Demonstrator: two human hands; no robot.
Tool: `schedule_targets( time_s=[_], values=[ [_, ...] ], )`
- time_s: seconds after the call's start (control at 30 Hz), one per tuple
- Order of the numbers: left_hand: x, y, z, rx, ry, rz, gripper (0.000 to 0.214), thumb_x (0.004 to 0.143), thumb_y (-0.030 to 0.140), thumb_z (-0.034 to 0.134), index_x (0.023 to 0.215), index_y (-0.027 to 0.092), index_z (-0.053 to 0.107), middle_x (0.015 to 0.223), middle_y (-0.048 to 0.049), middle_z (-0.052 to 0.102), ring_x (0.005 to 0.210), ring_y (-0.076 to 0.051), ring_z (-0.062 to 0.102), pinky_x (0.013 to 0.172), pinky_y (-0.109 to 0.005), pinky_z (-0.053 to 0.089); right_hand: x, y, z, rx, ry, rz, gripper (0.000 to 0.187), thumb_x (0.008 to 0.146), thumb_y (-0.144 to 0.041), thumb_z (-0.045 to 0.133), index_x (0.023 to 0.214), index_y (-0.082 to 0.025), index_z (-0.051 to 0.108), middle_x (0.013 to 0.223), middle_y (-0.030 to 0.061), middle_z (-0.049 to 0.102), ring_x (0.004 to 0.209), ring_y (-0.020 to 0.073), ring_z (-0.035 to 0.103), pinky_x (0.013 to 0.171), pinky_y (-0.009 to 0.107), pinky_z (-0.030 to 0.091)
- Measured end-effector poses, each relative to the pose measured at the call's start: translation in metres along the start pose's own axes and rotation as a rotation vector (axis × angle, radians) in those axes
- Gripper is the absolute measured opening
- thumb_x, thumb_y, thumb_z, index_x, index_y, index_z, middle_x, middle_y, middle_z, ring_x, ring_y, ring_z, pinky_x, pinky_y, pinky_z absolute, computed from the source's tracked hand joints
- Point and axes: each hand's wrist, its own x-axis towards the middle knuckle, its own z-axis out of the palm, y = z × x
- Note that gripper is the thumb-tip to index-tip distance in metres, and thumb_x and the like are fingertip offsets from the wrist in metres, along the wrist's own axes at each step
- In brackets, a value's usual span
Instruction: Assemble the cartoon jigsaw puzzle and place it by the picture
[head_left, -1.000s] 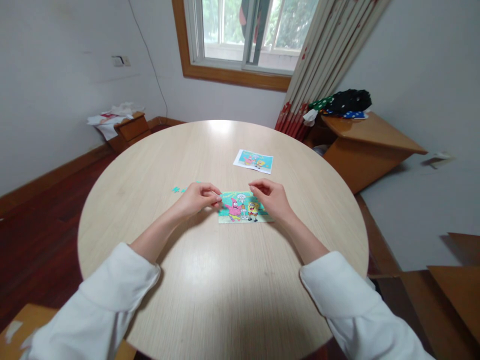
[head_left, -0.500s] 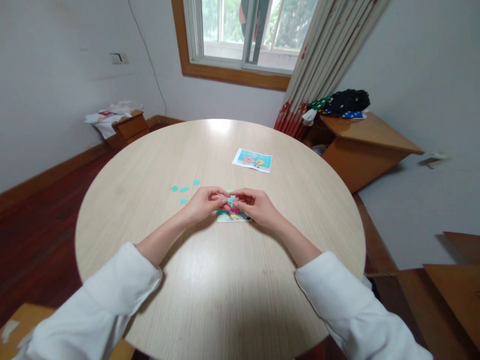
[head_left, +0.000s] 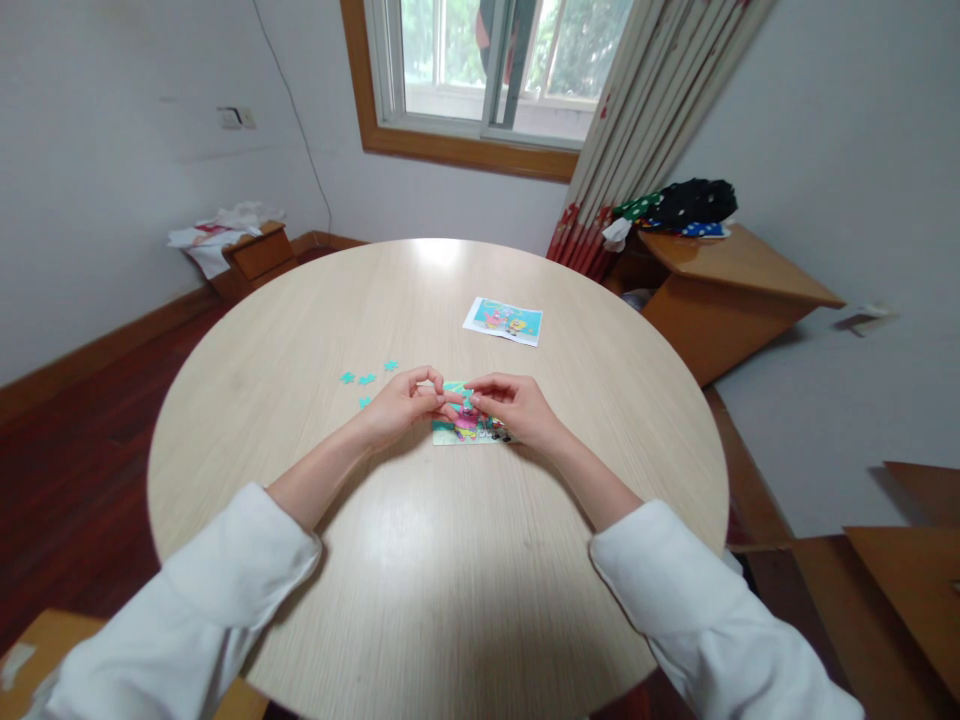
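A partly assembled jigsaw puzzle (head_left: 466, 434) with a pink, yellow and turquoise picture lies on the table beneath my hands. My right hand (head_left: 521, 410) is over its right side, thumb and fingertips closed on a small turquoise puzzle piece (head_left: 468, 399) that the fingers partly cover. At the puzzle's left edge is my left hand (head_left: 405, 408), its fingers apart and some stretched toward the right hand; I see nothing held in it. Several loose turquoise puzzle pieces (head_left: 367, 380) lie left of that hand. My hands hide much of the puzzle's middle and right.
A printed picture sheet (head_left: 508, 322) lies farther back on the round wooden table (head_left: 420, 570). Beyond the table's right edge, a wooden cabinet (head_left: 727, 290) carries a pile of dark and spotted cloth (head_left: 690, 205). A window and a curtain (head_left: 637, 130) are behind.
My left hand's fingers have spread and drawn slightly left, off the small piece both hands were touching. The piece is now at the right fingertips, and more of the puzzle shows.
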Motion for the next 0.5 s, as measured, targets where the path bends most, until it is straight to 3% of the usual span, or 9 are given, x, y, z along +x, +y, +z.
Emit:
schedule_targets(
  time_s=[0.23,0.37,0.5],
  values=[
    [-0.001,0.005,0.004,-0.028,0.017,-0.021,0.017,0.067,0.010,0.062,0.068,0.016,0.046,0.073,-0.0028,0.069,0.059,-0.011,0.064,0.075,-0.032,0.050,0.003,0.002,-0.003,0.029,0.023,0.018,0.032,0.059,-0.038,0.076,0.082,-0.015,0.072,0.070,0.0025,0.067,0.062,0.0127,0.057,0.060,0.028,0.046],
    [-0.001,0.005,0.006,0.074,0.133,0.046,0.013,0.065,0.007,0.056,0.065,0.017,0.048,0.069,-0.0011,0.066,0.060,-0.011,0.063,0.069,-0.029,0.050,0.007,-0.001,-0.026,0.009,0.199,0.045,0.030,0.059,-0.036,0.075,0.081,-0.016,0.072,0.072,0.0031,0.067,0.063,0.0134,0.058,0.057,0.027,0.046],
    [0.000,0.004,0.005,0.227,0.239,0.135,0.006,0.066,0.011,0.055,0.066,0.016,0.054,0.074,-0.0015,0.065,0.067,-0.013,0.063,0.069,-0.029,0.051,0.009,0.001,-0.053,-0.097,0.350,0.169,0.019,0.062,-0.024,0.069,0.077,-0.013,0.070,0.068,0.0044,0.067,0.061,0.0135,0.058,0.055,0.026,0.045]
  ],
)
